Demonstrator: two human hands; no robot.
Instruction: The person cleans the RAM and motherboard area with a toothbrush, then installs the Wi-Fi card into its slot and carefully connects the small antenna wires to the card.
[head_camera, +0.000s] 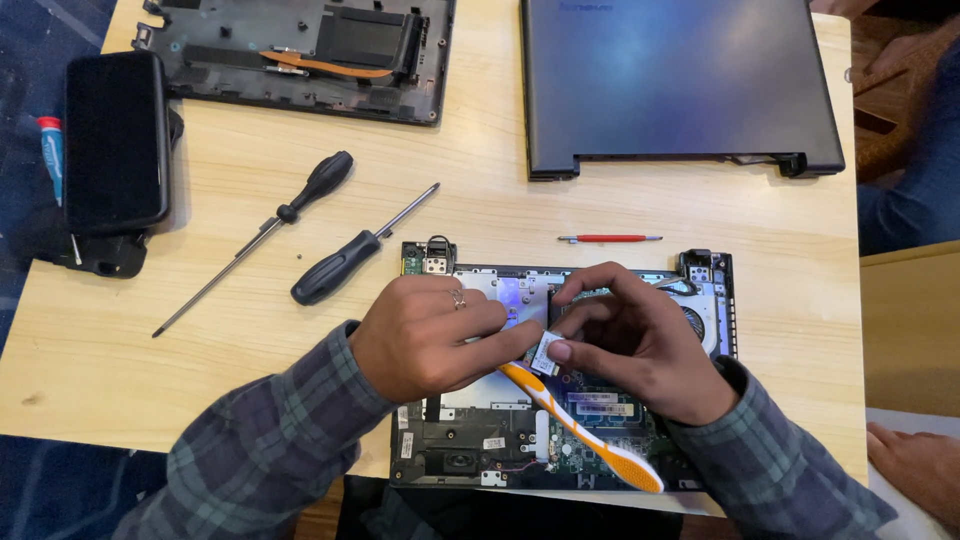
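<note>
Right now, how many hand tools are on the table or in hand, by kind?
Screwdrivers: 2, black-handled and
Red pen-like tool: 1
Orange and white toothbrush: 1, under the left hand and right hand
Total: 4

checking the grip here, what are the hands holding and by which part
Both hands pinch a small circuit card by its edges, left hand and right hand, over the open laptop base.
</note>
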